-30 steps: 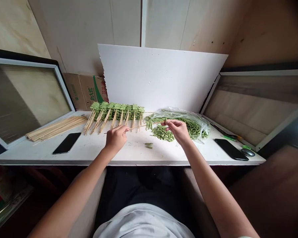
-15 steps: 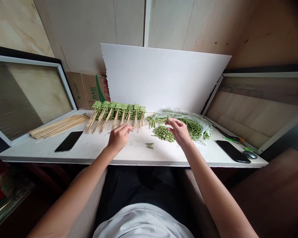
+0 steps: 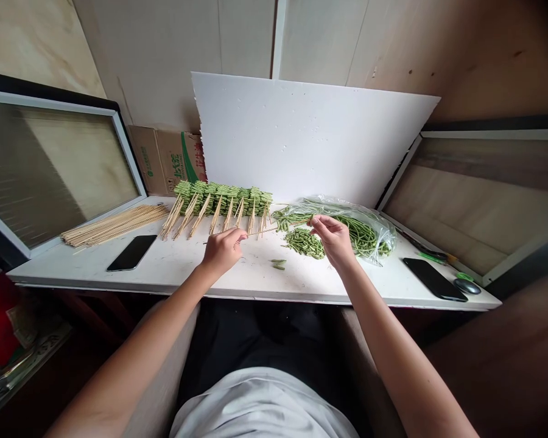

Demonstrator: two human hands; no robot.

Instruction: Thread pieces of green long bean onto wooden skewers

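A bamboo skewer (image 3: 260,231) is gripped by the closed left hand (image 3: 221,250) above the table (image 3: 173,271), just before the skewered beans (image 3: 221,199). A bean (image 3: 309,219) is pinched by the right hand (image 3: 333,238). Green Chinese lettering is printed on a carton (image 3: 167,161) behind.

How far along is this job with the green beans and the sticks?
Done: a long row of bamboo skewers loaded with bean pieces lies side by side. In hand: the left hand holds a skewer out toward the right hand, which pinches near its tip. Left: a pile of cut beans, long beans in a plastic bag, and a bundle of bare skewers.
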